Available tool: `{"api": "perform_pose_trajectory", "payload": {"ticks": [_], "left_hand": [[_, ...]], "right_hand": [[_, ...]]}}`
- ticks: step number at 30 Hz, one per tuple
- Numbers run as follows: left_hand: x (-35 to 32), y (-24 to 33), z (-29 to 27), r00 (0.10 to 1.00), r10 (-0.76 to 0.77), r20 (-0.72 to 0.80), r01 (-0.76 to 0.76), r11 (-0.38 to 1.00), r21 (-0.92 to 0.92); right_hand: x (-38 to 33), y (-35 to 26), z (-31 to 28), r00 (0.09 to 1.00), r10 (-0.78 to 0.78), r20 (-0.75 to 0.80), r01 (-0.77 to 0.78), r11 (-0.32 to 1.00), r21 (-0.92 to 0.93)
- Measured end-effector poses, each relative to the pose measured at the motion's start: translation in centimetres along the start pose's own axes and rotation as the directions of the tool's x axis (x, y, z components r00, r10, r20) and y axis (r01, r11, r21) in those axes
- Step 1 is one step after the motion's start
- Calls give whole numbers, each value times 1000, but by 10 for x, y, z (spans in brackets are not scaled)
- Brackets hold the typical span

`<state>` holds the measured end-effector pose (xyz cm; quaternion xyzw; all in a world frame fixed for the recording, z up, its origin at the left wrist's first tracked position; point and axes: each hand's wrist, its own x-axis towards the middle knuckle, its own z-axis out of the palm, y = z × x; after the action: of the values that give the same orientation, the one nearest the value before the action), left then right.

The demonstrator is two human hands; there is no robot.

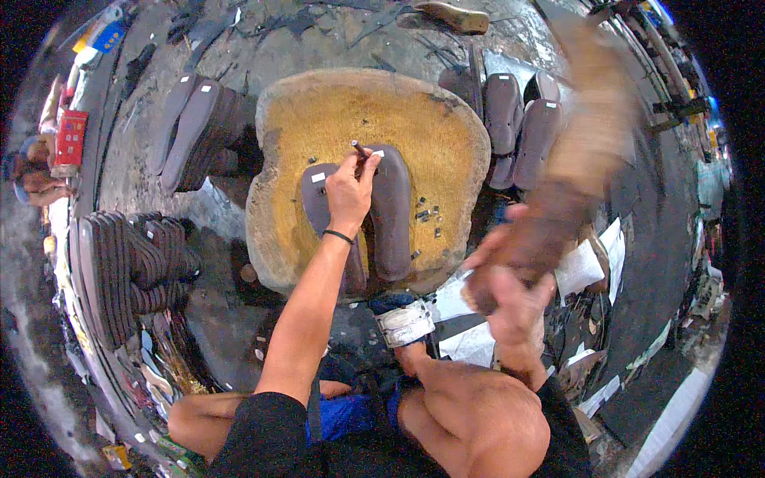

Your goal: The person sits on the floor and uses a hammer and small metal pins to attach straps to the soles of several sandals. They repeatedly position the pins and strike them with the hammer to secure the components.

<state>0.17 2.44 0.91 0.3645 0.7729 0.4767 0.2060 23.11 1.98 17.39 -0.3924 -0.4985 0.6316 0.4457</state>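
Two dark brown shoe soles lie side by side on a round wooden block, the left sole (315, 195) and the right sole (392, 223), each with a small white label near its far end. My left hand (349, 195) is closed around a short dark punch (360, 149), held over the far end of the soles. Whether its tip touches a sole is hidden by my fingers. To the right, my right hand (514, 299) grips a thick wooden mallet (586, 151), raised and smeared by motion.
The wooden block (450, 151) carries several small dark plugs (426, 213). More soles stand at far left (191, 131), in a stack (107, 271) at left, and at far right (504, 111). White paper sheets (470, 346) lie near my right knee.
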Motion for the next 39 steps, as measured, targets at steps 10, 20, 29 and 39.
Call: {"api": "perform_pose_trajectory", "payload": {"ticks": [10,20,29,39], "left_hand": [[-3,-35,-8,954,207,217,-270,907,324],[-45,27,-33,957,-274,97,289,935,-207],[-161,29,-22,863,-452,226,493,654,-574],[-99,15,0,948,-219,230,282,912,-297]], "right_hand": [[6,124,5,851,407,333,-345,910,-231],[-17,120,-3,732,658,176,-678,728,101],[-98,100,-41,776,626,-76,-630,765,-137],[-103,54,-57,885,450,-119,-465,857,-219]]}}
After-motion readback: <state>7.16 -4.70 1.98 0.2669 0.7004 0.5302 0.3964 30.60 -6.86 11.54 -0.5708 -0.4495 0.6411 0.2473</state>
